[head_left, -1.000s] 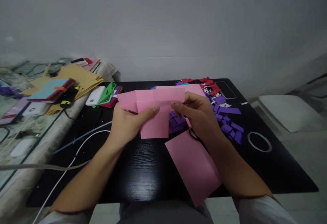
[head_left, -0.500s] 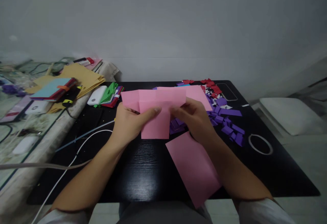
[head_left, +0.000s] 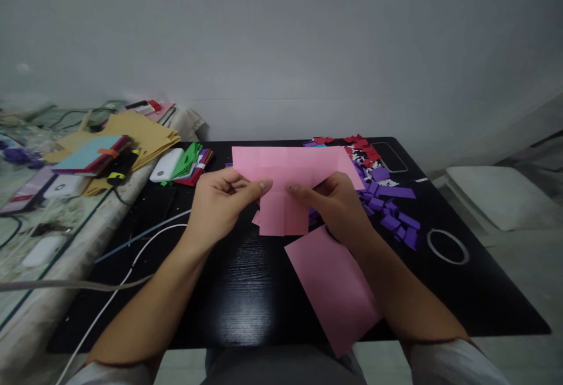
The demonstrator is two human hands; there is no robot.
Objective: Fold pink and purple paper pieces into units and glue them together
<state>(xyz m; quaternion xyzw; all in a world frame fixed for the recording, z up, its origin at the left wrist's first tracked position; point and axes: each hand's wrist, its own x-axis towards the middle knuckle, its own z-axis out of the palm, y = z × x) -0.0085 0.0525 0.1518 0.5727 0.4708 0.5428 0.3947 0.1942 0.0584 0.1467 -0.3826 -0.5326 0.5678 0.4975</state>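
Observation:
Above the black table, a creased pink sheet of paper (head_left: 284, 212) is held up between my two hands. It has a wide upper band and a narrower part hanging down, with a vertical crease line. My left hand (head_left: 220, 200) pinches its left side, the thumb lying on the front face. On the right, my right hand (head_left: 341, 203) grips it the same way, thumb tip close to the other thumb. The fingers behind the paper are mostly hidden. A flat pink sheet (head_left: 332, 291) lies under my right forearm, overhanging the table's front edge. Another pink sheet (head_left: 353, 168) shows behind the held one.
Purple paper pieces (head_left: 398, 221) and red scraps (head_left: 363, 147) lie at the right rear of the black table (head_left: 246, 314). Bundled green paper (head_left: 188, 159) sits beside a white device (head_left: 167, 165). White cables cross the left side. A cluttered glass surface adjoins there.
The held paper has shifted right, and its hanging part now shows a vertical crease. Both thumbs remain on its front. The loose sheet under my right forearm has stayed put.

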